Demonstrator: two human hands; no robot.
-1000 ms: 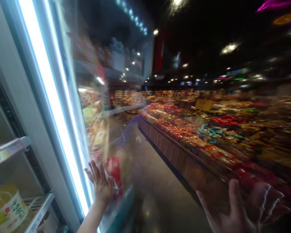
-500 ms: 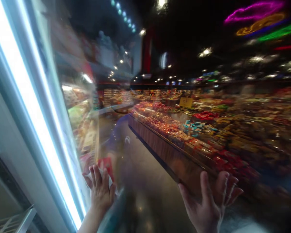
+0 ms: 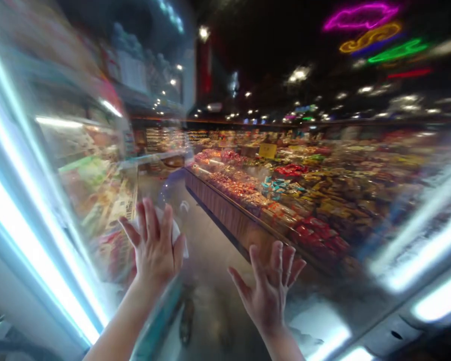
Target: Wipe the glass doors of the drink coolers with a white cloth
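The left hand (image 3: 154,250), spread open, mostly covers a white cloth (image 3: 176,229) toward seven o'clock; the right hand (image 3: 268,288) is splayed at five. Light tubes (image 3: 45,260) glow at eight, heaped packets (image 3: 319,233) fill four, and the yellow sign (image 3: 267,151) at two is illegible.

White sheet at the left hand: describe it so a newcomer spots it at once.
Start at the long wood-sided display, then go down and left to the person's left hand, fingers spread. The white sheet, cloth or paper unclear, peeks out behind those fingers. Its plain pale surface sets it apart from the hand and the darker floor.
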